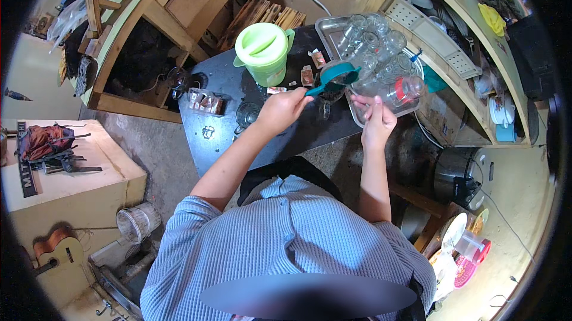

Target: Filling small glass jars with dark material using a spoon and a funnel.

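Observation:
My left hand grips the handle of a teal strainer. The strainer sits over a glass mug, whose upper part it mostly hides. Close on the other side, my right hand pinches a thin utensil, perhaps a spoon, pointing at the strainer; its far end is hard to make out. Left of the strainer lie torn sachets on the dark table. Behind my left hand stands a light green lidded pitcher. Another glass mug is beside my left wrist.
A metal tray on the right holds several upturned glasses and a clear jar with a red band. A plastic pack of sachets and a dark glass mug are at left. Wooden shelving curves around the right.

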`<state>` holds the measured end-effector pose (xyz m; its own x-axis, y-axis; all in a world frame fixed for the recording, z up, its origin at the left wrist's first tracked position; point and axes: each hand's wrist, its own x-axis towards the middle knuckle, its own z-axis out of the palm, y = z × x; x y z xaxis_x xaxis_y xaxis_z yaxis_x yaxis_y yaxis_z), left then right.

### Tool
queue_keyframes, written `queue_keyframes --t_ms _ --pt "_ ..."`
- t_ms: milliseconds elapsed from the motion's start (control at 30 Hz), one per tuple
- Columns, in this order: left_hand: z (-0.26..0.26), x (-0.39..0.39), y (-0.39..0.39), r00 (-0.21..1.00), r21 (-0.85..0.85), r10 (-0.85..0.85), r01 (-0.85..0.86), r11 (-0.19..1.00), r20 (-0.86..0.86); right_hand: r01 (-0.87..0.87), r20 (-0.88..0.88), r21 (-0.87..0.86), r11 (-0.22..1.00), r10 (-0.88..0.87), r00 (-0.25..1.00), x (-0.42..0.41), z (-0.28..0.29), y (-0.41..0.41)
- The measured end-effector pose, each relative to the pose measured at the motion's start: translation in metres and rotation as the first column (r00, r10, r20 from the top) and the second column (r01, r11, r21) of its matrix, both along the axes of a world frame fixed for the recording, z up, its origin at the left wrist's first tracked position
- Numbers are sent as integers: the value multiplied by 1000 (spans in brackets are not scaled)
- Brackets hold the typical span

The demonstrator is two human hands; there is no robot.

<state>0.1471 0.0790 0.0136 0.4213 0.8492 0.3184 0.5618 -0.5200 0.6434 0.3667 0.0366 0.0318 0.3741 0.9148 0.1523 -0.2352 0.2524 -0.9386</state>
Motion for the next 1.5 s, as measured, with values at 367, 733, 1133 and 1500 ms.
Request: queue_keyframes --t_ms 367,733,1133,1500 --pt "23 19 -8 973 -103 231 -232 967 -25 -160 858 253 954 -145 492 -28 14 -32" --pt "19 11 -19 972 15 233 -233 972 6 -80 747 318 945 -198 635 -34 17 -12" --pt "7 -84 -100 822 -437 524 -397 807 221 239 163 14 971 -238 957 -29 32 -3" --pt "-14 -125 -126 680 -872 708 -212 441 192 -422 -150 -237 875 396 906 -105 3 16"
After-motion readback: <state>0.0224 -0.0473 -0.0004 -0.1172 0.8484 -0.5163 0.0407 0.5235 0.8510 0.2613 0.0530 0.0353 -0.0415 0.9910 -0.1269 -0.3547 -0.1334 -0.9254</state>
